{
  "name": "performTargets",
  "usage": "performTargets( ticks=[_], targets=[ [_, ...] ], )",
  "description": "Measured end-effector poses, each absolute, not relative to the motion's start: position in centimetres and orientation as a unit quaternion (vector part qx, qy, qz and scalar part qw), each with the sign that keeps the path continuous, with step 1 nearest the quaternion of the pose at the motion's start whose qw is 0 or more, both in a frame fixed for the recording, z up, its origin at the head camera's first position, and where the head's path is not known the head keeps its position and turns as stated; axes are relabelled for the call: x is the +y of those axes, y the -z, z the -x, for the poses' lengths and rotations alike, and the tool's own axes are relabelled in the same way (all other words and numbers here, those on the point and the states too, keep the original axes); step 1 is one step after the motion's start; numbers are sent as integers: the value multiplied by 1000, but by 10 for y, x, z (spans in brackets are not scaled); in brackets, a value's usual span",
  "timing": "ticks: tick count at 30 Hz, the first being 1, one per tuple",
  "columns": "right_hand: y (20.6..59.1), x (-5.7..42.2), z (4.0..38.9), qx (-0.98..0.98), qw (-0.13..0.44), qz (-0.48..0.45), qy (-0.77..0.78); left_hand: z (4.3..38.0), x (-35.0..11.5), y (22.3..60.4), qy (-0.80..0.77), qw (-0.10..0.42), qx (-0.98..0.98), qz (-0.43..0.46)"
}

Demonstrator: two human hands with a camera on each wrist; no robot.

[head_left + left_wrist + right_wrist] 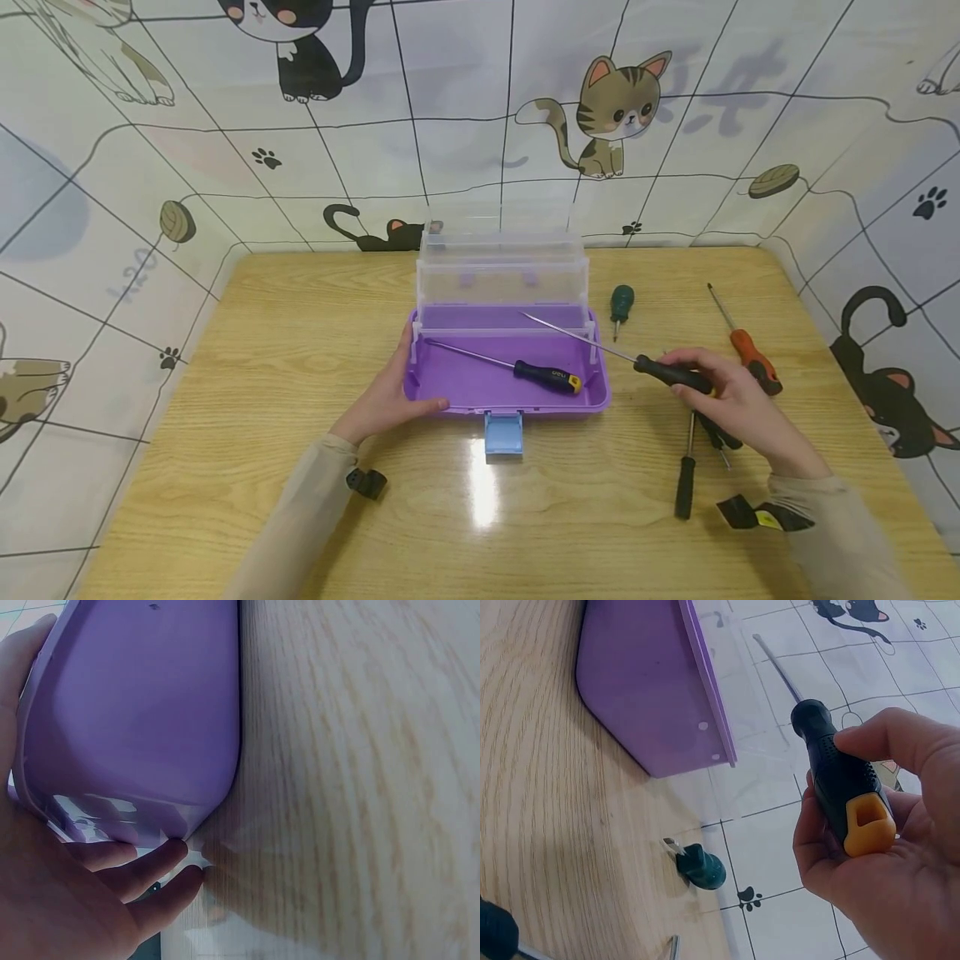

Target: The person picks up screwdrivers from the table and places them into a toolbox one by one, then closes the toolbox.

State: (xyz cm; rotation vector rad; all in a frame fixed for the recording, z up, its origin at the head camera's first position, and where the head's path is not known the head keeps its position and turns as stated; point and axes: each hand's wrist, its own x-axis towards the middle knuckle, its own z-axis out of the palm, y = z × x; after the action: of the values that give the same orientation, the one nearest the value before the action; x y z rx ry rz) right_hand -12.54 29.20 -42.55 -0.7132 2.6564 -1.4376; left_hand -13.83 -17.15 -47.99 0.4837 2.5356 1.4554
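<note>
Catalogued one purple toolbox (457,387) at the middle of the wooden table (585,533), with a clear lid (495,283) raised at the back and a pale-blue latch (503,433) lowered in front. Gripped the toolbox at its left end with the left hand (392,400), thumb at the front rim and fingers round the side. Held one raised screwdriver (675,374) in the right hand (738,408), between thumb and fingers by a black handle with a yellow butt, with a slim shaft pointing left across the toolbox in the head view. Listed inside the toolbox one yellow-ended screwdriver (543,377), aslant on the floor with its tip to the left. Counted on the table, right of the toolbox: one stubby green screwdriver (622,303); one orange-and-black screwdriver (750,354); one plain black screwdriver (685,487); and, partly hidden beneath the right hand, further dark tools (718,433), too covered to number.
</note>
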Motion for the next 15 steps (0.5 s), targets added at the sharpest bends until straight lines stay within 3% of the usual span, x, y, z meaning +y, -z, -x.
performTargets(
  ticks=[15],
  targets=[
    [426, 279, 126, 855, 50, 215, 470, 137, -171, 479, -493, 89, 851, -156]
  ],
)
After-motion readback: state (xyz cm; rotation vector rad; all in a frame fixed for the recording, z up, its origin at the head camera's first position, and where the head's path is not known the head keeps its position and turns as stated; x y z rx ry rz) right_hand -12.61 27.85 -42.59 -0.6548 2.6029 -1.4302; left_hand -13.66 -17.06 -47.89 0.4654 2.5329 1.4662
